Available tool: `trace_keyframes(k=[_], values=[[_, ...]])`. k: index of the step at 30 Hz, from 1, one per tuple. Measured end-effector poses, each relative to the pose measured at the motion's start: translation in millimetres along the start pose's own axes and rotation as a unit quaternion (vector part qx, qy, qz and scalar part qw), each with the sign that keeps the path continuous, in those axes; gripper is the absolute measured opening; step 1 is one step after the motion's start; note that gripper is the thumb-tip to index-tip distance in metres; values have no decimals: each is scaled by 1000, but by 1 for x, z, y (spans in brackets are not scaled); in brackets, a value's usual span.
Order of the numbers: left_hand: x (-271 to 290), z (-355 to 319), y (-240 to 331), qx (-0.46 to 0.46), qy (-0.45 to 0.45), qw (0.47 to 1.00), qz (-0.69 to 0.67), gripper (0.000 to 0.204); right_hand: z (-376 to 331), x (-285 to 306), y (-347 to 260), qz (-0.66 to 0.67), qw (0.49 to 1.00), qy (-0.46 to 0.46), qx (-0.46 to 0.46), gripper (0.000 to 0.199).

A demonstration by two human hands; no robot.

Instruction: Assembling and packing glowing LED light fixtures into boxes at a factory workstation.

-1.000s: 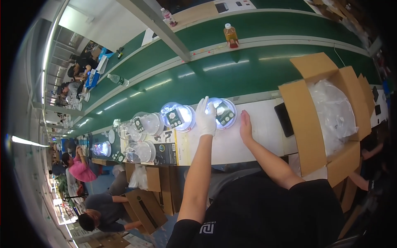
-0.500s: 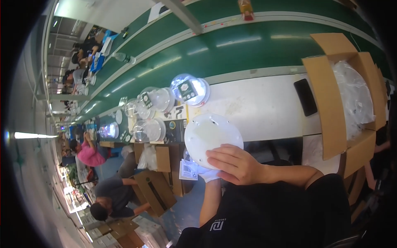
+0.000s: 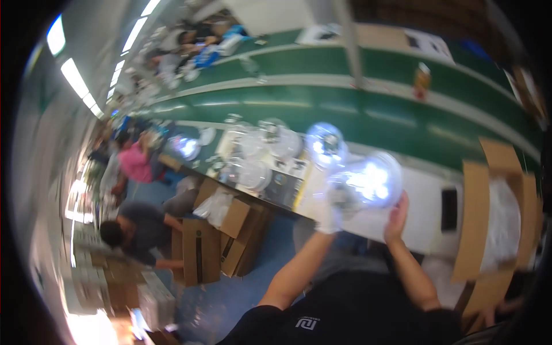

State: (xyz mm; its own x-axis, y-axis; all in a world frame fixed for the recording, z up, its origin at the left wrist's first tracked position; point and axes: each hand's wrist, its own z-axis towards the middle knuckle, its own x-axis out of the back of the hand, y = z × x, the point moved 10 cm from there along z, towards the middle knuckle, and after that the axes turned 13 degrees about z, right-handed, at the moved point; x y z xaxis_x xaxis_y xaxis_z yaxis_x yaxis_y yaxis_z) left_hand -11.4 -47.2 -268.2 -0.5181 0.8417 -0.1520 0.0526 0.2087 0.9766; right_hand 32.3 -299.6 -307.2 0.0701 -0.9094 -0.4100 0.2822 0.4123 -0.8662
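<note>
Hands together grip round clear dome (image 3: 368,183): gloved left hand (image 3: 329,208) cupped beneath, bare right hand (image 3: 397,211) fingers pressed on rim.

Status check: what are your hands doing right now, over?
Left hand, white-gloved, and bare right hand both gripping round lit lamp disc over white bench. Second lit disc just behind. Open cardboard box to right.

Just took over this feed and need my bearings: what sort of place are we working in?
Most likely a factory assembly or packing line. A long green conveyor runs past a white workbench carrying round clear lamp-like units, open cardboard boxes stand by the bench, and other workers sit farther along the line.
</note>
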Motion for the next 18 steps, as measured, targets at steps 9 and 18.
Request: trace_keyframes(k=[9, 18], values=[[-162, 77, 84, -344, -28, 826, 445, 26, 34, 30, 139, 100, 906, -19, -410, 67], [-175, 107, 51, -298, -5, 837, 459, 24, 34, 62, 172, 176, 853, 53, -488, 80]])
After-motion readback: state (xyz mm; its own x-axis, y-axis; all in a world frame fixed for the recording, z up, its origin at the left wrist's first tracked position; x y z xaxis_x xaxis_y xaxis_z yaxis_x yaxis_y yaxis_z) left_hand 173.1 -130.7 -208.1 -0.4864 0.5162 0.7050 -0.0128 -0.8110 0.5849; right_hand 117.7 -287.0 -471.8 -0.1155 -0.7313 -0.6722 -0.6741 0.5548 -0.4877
